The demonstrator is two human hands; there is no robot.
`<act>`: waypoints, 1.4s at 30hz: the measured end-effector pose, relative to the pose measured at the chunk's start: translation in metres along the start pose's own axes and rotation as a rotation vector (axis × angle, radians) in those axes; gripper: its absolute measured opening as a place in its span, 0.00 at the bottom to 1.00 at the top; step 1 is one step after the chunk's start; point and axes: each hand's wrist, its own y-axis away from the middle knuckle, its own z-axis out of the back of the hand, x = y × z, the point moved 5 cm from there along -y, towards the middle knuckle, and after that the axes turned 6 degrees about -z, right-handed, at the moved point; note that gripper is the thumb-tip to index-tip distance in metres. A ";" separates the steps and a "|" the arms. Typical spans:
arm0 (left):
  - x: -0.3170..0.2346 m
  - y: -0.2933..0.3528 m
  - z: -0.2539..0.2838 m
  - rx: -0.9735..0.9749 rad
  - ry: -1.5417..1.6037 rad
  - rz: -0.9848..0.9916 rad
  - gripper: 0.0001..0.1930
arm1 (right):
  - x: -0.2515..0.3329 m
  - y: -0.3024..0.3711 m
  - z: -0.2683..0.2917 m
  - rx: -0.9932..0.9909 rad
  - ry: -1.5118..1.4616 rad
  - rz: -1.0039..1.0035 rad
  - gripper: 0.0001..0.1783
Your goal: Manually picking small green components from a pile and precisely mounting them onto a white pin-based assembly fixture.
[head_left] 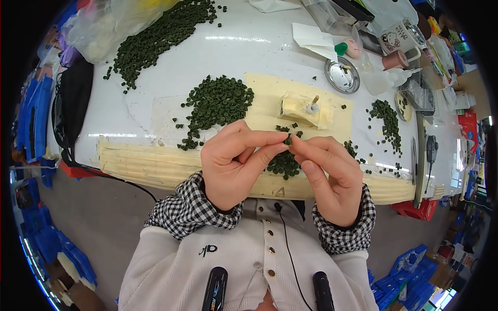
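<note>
Just above the near edge of the table, my two hands meet at the fingertips. Between the thumb and index finger of my left hand (231, 163) is a small dark green piece (288, 140). The fingertips of my right hand (332, 179) close on its other side, while the right thumb sits lower. Its exact shape is mostly covered by fingers. Below the fingertips lies a little heap of the same green pieces (284, 166). Behind them, a cream-taped block (303, 110) with a short upright pin stands on a pale yellow sheet (259, 85).
Larger heaps of green pieces lie left of the block (218, 101) and at the far left (155, 44); another is at right (385, 124). A round metal dish (342, 75), a mug (402, 37) and a thread spool (395, 60) stand at the right. Cream padding (140, 160) lines the front edge.
</note>
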 end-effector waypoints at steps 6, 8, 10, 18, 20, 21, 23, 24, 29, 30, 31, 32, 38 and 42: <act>0.002 0.001 -0.002 0.020 0.018 0.017 0.12 | -0.002 0.000 0.000 0.004 0.042 0.054 0.18; 0.003 0.002 -0.004 0.025 0.038 0.018 0.12 | 0.000 -0.002 0.002 0.015 0.092 0.078 0.19; 0.004 0.002 -0.004 0.038 0.048 0.031 0.12 | 0.001 -0.002 0.003 0.020 0.129 0.110 0.19; 0.007 0.002 -0.006 0.061 0.093 0.071 0.12 | 0.004 -0.002 0.003 0.007 0.176 0.186 0.20; 0.008 0.003 -0.007 0.061 0.098 0.075 0.12 | 0.005 -0.002 0.003 0.003 0.183 0.218 0.20; 0.007 0.003 -0.006 0.059 0.102 0.069 0.12 | 0.005 -0.002 0.003 0.003 0.184 0.225 0.20; 0.007 0.003 -0.005 0.053 0.108 0.055 0.12 | 0.004 -0.003 0.003 0.003 0.186 0.242 0.20; 0.007 0.003 -0.005 0.048 0.114 0.053 0.12 | 0.003 -0.003 0.003 -0.002 0.176 0.242 0.20; 0.006 0.002 -0.004 0.037 0.110 0.045 0.12 | -0.001 -0.002 0.003 -0.008 0.149 0.247 0.20; 0.005 0.002 -0.004 0.037 0.102 0.041 0.12 | -0.002 -0.002 0.003 -0.008 0.145 0.250 0.20; 0.005 0.002 -0.003 0.036 0.095 0.036 0.12 | -0.003 -0.002 0.002 -0.007 0.142 0.253 0.20; 0.004 0.002 -0.003 0.037 0.088 0.032 0.12 | -0.003 -0.002 0.002 -0.007 0.138 0.254 0.20; 0.006 0.003 -0.003 0.019 0.115 0.066 0.12 | -0.002 -0.002 0.002 -0.011 0.150 0.257 0.20; 0.006 0.003 -0.003 0.020 0.099 0.035 0.12 | -0.002 -0.002 0.002 -0.006 0.146 0.251 0.20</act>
